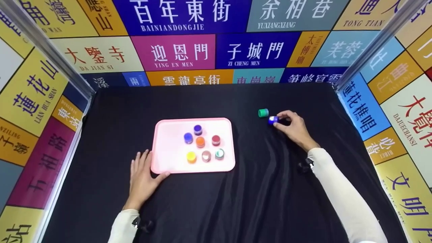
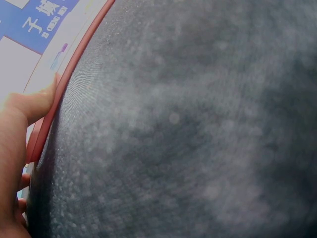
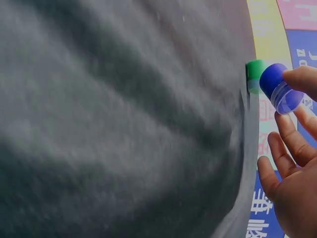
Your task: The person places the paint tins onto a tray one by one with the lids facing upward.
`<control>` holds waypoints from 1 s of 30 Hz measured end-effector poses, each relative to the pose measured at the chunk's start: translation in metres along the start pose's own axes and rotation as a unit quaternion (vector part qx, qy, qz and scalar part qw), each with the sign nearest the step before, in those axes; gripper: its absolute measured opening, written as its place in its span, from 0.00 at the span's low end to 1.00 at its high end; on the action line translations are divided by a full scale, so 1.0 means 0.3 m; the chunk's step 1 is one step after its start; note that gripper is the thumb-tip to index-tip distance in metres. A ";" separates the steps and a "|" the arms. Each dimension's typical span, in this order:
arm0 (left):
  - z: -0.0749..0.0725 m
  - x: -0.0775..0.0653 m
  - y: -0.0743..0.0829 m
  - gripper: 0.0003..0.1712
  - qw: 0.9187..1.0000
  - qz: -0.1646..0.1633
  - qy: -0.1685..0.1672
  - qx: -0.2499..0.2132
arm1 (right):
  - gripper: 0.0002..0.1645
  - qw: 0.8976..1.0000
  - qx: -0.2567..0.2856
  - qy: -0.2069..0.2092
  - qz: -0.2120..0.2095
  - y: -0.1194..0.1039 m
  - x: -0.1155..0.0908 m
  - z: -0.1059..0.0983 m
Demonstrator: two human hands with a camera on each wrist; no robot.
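Note:
My right hand [image 1: 294, 128] pinches a small blue paint jar [image 1: 273, 120] between thumb and fingers; in the right wrist view the jar [image 3: 277, 84] is tilted, its blue lid toward the upper left and its clear body below. Beside it, a green paint jar [image 1: 263, 113] lies on its side on the black cloth. My left hand [image 1: 143, 175] rests at the near left corner of a pink tray [image 1: 168, 135], with the thumb on the front rim and straight fingers along the left side. In the left wrist view that thumb [image 2: 42, 101] touches the tray's rim [image 2: 74, 59].
Several small jars stand on the right part of the tray, among them orange [image 1: 200, 142], red [image 1: 216, 140], yellow [image 1: 191, 157] and brown [image 1: 206, 155] ones. Black cloth [image 1: 263, 202] with folds covers the table. Colourful printed panels [image 1: 182, 50] wall in the back and sides.

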State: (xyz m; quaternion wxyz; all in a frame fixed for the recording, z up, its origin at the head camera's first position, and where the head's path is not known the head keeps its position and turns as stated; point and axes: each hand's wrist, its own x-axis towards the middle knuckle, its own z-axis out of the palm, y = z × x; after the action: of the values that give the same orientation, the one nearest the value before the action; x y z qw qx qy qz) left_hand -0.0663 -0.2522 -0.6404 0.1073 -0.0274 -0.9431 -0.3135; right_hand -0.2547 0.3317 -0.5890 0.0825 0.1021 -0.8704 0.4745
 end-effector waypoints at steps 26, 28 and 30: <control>0.002 0.002 -0.006 0.62 1.000 0.001 0.003 -0.002 | 0.18 0.994 -0.003 -0.087 -0.059 -0.128 -0.035 0.177; 0.003 0.001 -0.005 0.62 1.000 0.002 0.004 -0.003 | 0.18 0.993 -0.005 -0.094 -0.066 -0.140 -0.029 0.195; 0.004 0.001 -0.005 0.62 1.000 0.002 0.004 -0.003 | 0.18 0.992 -0.007 -0.100 -0.075 -0.152 -0.023 0.214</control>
State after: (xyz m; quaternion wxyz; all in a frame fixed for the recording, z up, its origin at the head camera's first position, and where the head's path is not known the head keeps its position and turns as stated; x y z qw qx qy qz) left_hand -0.0669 -0.2526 -0.6423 0.1118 -0.0287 -0.9416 -0.3164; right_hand -0.2395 0.2540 -0.5881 0.0317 0.2135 -0.8675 0.4481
